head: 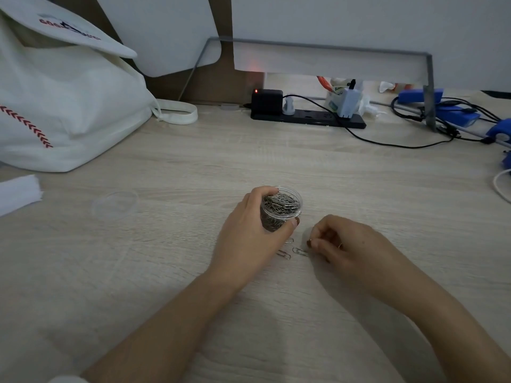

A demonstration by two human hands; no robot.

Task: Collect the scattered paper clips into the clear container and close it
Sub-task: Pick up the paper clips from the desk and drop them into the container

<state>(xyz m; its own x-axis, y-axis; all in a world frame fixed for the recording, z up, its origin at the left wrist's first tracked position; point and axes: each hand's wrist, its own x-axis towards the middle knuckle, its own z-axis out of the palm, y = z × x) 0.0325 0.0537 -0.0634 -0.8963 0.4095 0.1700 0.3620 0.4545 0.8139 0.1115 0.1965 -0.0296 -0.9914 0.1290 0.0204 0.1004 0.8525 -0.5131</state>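
Gathering stage, near done. Left hand (249, 233) wrapped round open jar (280, 208), nearly full. Right hand (336, 241) pinching at clips (300, 252) beside jar. Next: drop in, fetch lid (114, 204) lying well left.

Two hands are over the tabletop (193, 167): the left hand (249, 239) and the right hand (348, 247). One clear container (282, 207) stands at centre, packed with more paper clips than can be counted. Three loose paper clips lie at its six o'clock: one (289, 241) by the left thumb, one (284, 254) below it, one (300, 252) beside the right fingers (315, 244). One clear lid (114, 204) lies at nine o'clock. One white bag (69, 106) sits at ten o'clock, one black power strip (307, 117) at twelve.
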